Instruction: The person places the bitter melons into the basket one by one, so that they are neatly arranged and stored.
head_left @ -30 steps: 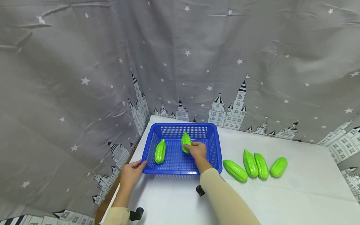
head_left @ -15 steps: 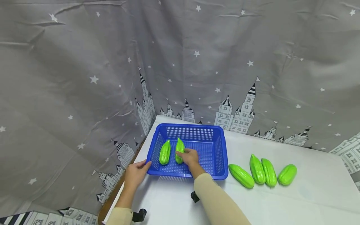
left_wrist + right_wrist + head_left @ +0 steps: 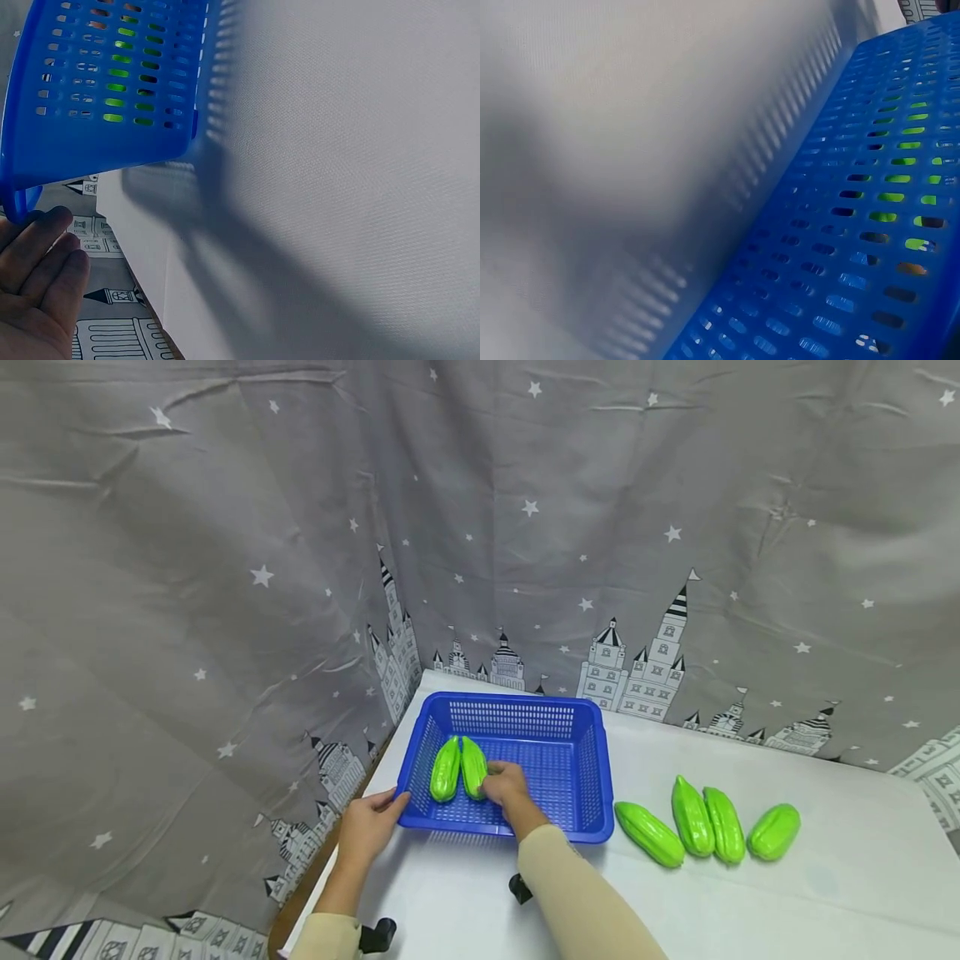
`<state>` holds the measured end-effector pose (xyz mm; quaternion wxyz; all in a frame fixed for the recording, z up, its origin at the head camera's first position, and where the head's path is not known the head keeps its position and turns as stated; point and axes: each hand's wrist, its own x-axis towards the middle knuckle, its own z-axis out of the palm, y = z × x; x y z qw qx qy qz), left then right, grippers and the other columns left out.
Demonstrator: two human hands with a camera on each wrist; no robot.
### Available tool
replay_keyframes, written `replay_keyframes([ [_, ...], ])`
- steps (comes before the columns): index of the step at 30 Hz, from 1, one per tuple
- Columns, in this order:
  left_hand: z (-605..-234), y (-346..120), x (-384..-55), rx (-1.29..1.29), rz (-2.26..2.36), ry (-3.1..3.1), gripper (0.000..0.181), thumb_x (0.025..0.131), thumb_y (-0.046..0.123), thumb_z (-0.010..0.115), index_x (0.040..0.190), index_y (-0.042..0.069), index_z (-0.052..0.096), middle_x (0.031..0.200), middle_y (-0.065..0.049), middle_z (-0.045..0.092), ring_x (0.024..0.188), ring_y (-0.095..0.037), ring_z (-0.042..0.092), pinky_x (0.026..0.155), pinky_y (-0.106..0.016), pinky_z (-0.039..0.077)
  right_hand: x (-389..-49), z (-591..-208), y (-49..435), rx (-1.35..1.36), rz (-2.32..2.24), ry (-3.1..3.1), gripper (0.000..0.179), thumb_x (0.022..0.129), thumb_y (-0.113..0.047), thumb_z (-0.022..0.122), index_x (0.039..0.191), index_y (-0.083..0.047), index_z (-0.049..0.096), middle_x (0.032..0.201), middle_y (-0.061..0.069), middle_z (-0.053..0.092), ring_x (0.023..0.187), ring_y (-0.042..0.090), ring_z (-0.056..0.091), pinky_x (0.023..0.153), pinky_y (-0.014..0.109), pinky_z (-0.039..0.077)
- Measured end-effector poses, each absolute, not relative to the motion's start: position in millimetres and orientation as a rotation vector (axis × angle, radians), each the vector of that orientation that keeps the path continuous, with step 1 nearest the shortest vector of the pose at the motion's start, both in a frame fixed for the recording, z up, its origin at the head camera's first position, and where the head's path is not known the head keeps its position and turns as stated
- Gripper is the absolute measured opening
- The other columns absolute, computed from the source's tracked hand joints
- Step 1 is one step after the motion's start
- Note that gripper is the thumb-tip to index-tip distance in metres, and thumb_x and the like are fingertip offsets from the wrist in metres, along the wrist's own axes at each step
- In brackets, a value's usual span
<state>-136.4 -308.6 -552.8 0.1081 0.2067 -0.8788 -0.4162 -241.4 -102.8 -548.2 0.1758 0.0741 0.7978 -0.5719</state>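
Note:
A blue perforated plastic basket [image 3: 592, 768] sits on the white table. Inside, toward its left, two bright green ridged gourds lie side by side: the left gourd [image 3: 446, 770] and the right gourd [image 3: 473, 767]. My right hand [image 3: 507, 787] is inside the basket, its thumb at the right gourd's lower right edge; whether it still grips is unclear. My left hand [image 3: 367, 823] pinches the basket's near left corner, thumb over the rim and fingers outside, also seen in the left wrist view. Through the holes in the right wrist view, only patches of green and skin show.
Several similar loose gourds [image 3: 693, 818] lie on the table [image 3: 847, 877] to the right of the basket. A grey curtain [image 3: 480, 527] with stars and castles hangs behind and to the left. The table's left edge runs close beside my left arm.
My right hand has moved the right gourd leftward, up beside the left one, and its thumb has drawn back from over it. The left hand has kept to the corner; the head view has shifted.

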Motion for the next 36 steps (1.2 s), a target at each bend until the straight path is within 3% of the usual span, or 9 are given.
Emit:
replay_keyframes([
  [4,-552.3,-306.8,-136.6,0.616,-1.226,-2.592,0.045,0.093,0.033,0.074,0.121,-0.002,0.071,0.109,-0.02,0.072,0.105,-0.037,0.069,0.087,-0.051,0.055,-242.0,-549.4,-100.3,0.204,-1.661,2.249,0.058,0.074,0.009,0.075,0.13,0.008,0.061,0.132,0.023,0.062,0.127,0.041,0.054,0.108,0.048,0.041],
  [11,-552.1,-306.6,-137.1,0.622,-1.249,-2.582,0.045,0.094,0.033,0.073,0.122,-0.002,0.07,0.111,-0.022,0.072,0.104,-0.038,0.069,0.085,-0.05,0.056,-244.2,-544.4,-93.6,0.264,-1.719,2.261,0.074,0.079,-0.017,0.086,0.14,0.009,0.052,0.144,0.023,0.053,0.135,0.042,0.046,0.112,0.048,0.036],
  [28,-551.9,-306.2,-134.6,0.624,-1.221,-2.61,0.048,0.095,0.035,0.072,0.124,-0.003,0.068,0.114,-0.022,0.07,0.112,-0.042,0.064,0.092,-0.055,0.051,-254.5,-530.0,-69.4,0.248,-2.077,2.239,0.08,0.077,-0.019,0.089,0.144,0.0,0.051,0.15,0.018,0.048,0.14,0.039,0.041,0.112,0.045,0.037],
  [36,-552.2,-307.7,-135.2,0.616,-1.227,-2.61,0.048,0.095,0.034,0.071,0.125,-0.004,0.067,0.115,-0.023,0.069,0.113,-0.043,0.064,0.092,-0.056,0.051,-270.6,-506.4,-26.1,0.171,-1.993,2.334,0.083,0.081,-0.027,0.087,0.148,0.0,0.046,0.153,0.019,0.043,0.142,0.036,0.038,0.114,0.041,0.035],
])
